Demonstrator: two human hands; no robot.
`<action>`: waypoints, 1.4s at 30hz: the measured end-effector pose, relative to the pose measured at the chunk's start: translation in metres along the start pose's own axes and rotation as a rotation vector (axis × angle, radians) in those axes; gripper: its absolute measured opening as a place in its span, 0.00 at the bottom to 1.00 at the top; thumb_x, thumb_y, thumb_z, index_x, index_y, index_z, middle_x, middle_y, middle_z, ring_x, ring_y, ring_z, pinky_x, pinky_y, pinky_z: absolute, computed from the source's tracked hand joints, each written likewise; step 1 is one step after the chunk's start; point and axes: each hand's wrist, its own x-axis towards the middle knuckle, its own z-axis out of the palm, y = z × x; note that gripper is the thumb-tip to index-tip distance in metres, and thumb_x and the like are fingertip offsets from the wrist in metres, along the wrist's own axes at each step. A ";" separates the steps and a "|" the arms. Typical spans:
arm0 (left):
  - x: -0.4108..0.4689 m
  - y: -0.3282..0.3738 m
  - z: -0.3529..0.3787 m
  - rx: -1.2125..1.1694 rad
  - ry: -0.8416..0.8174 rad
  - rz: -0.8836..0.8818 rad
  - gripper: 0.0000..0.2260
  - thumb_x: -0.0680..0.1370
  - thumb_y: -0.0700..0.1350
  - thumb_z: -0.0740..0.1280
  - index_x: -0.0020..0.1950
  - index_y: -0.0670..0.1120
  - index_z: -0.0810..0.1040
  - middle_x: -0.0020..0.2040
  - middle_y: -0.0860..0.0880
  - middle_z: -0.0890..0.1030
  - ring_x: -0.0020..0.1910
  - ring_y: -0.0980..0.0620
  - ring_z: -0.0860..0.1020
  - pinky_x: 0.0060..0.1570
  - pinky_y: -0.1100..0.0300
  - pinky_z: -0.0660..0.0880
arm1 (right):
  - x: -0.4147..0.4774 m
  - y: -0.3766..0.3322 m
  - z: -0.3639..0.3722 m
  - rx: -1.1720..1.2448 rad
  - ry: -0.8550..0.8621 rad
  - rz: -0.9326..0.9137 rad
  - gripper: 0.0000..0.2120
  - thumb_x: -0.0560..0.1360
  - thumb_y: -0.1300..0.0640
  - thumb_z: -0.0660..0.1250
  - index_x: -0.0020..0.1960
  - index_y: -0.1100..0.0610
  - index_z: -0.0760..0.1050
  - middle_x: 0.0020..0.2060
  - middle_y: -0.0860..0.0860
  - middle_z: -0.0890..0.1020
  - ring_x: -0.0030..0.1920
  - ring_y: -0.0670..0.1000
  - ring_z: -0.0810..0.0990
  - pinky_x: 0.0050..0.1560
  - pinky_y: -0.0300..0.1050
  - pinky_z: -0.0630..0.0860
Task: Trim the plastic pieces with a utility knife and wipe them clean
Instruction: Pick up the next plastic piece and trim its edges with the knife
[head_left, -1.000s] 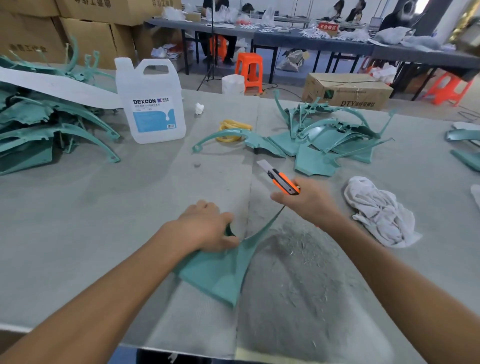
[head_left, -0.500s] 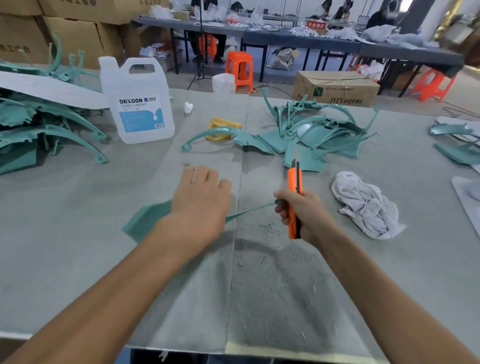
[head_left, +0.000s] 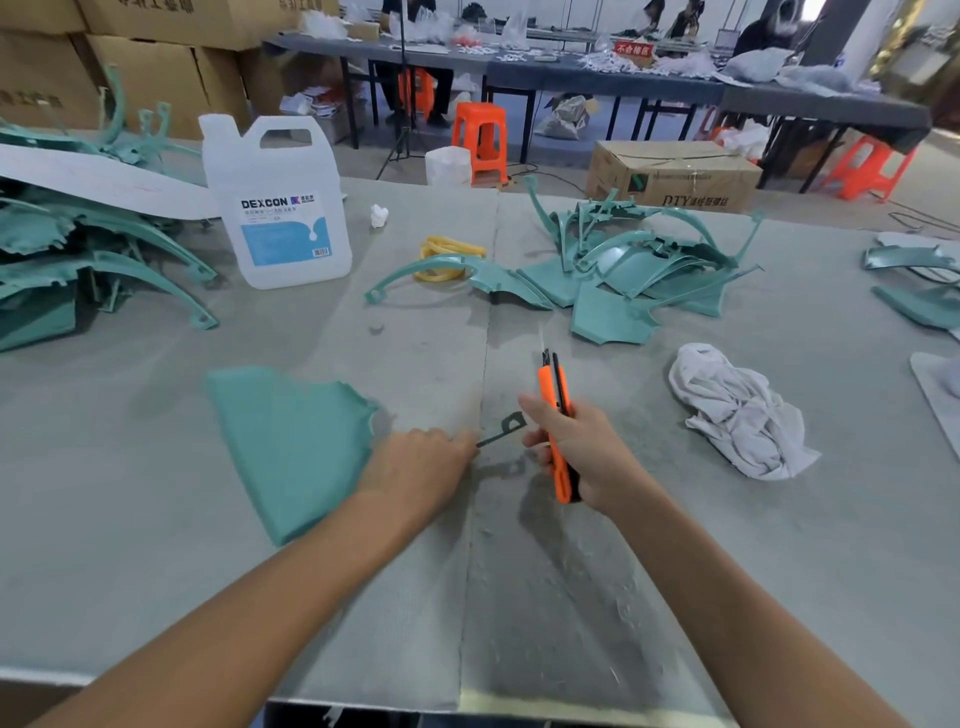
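Note:
A teal plastic piece (head_left: 291, 441) lies flat on the grey table, its broad panel to the left and a thin tip (head_left: 504, 428) reaching right. My left hand (head_left: 415, 465) presses down on it near its narrow end. My right hand (head_left: 576, 447) grips an orange utility knife (head_left: 556, 415), held upright with the blade pointing away, just right of the thin tip. A crumpled white rag (head_left: 737, 410) rests to the right of the knife hand.
Heaps of teal plastic parts lie at the far middle (head_left: 639, 270) and far left (head_left: 78, 249). A white DEXCON jug (head_left: 280, 208) stands behind the work spot, yellow rubber bands (head_left: 447, 252) beside it. Shavings cover the table (head_left: 545, 597) near me.
The teal piece has slid and turned leftward, now lying flat with more of its panel showing. My left hand shifted to its narrow end. The knife stayed upright in my right hand.

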 end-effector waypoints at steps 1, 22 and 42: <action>0.000 -0.003 0.000 0.037 -0.010 0.010 0.09 0.85 0.46 0.54 0.61 0.49 0.72 0.54 0.44 0.82 0.52 0.40 0.82 0.38 0.54 0.65 | -0.003 -0.003 -0.003 -0.147 0.025 -0.061 0.19 0.78 0.41 0.70 0.50 0.57 0.75 0.34 0.53 0.80 0.26 0.46 0.74 0.28 0.41 0.74; 0.008 0.008 -0.010 0.063 -0.087 -0.026 0.12 0.83 0.38 0.56 0.63 0.46 0.74 0.58 0.44 0.82 0.58 0.42 0.81 0.45 0.56 0.69 | -0.042 -0.032 -0.013 -1.588 0.076 -0.450 0.12 0.84 0.42 0.55 0.57 0.44 0.74 0.39 0.47 0.78 0.38 0.53 0.76 0.31 0.46 0.63; 0.009 0.008 -0.010 0.052 -0.102 -0.034 0.12 0.84 0.38 0.56 0.64 0.45 0.73 0.59 0.43 0.82 0.58 0.40 0.80 0.47 0.54 0.70 | -0.035 -0.026 -0.027 -1.586 0.125 -0.483 0.11 0.84 0.41 0.54 0.56 0.44 0.73 0.37 0.45 0.77 0.35 0.50 0.77 0.33 0.45 0.70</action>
